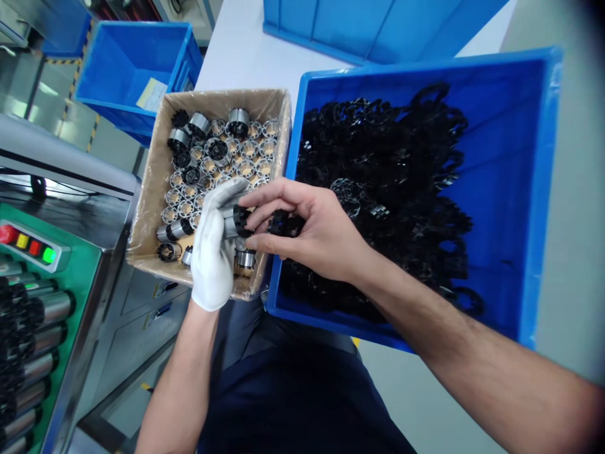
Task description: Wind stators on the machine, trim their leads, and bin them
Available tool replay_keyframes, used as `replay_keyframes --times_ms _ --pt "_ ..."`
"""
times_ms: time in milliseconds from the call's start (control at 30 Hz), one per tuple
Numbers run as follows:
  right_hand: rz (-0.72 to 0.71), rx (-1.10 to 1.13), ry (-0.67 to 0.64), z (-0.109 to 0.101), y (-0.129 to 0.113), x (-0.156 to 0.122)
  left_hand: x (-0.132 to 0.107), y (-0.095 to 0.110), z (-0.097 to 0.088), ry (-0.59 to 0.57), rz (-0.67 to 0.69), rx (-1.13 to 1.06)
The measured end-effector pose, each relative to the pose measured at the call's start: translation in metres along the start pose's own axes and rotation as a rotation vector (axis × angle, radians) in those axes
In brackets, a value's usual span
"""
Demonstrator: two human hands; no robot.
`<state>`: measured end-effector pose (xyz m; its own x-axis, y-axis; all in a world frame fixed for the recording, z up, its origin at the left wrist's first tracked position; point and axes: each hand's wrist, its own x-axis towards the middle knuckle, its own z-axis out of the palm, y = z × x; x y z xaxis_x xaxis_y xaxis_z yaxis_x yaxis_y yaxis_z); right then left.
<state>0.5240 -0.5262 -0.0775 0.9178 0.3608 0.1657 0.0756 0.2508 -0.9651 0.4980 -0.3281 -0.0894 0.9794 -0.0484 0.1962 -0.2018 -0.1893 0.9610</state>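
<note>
My left hand (213, 246), in a white glove, is closed round a small silver metal cylinder (230, 222) over the near edge of a cardboard box (151, 183). My bare right hand (312, 230) pinches a black plastic ring (242, 221) against the cylinder's end, and more black rings (283, 225) sit in its palm. The box holds several silver cylinders (222, 154), some capped with black rings. A blue bin (534, 208) to the right is heaped with black plastic rings (392, 189).
A green machine panel with coloured buttons (28, 246) stands at the left, with a row of metal cylinders (33, 353) below it. Another blue bin (127, 69) with a paper slip sits at the back left. A blue crate (368, 25) lies behind on the white table.
</note>
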Motion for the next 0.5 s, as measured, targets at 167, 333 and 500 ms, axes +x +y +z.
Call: replay_keyframes --times_ms 167,333,500 --pt "0.009 0.048 0.022 0.0053 0.0048 -0.0013 -0.0005 0.0025 0.0016 0.023 -0.008 -0.146" --pt "0.064 0.112 0.046 0.0079 0.0072 -0.0023 -0.0017 0.0024 -0.0001 0.015 -0.017 -0.128" --pt "0.195 0.174 0.096 0.0115 0.0094 -0.0035 -0.0017 -0.0016 -0.0003 0.019 -0.002 -0.097"
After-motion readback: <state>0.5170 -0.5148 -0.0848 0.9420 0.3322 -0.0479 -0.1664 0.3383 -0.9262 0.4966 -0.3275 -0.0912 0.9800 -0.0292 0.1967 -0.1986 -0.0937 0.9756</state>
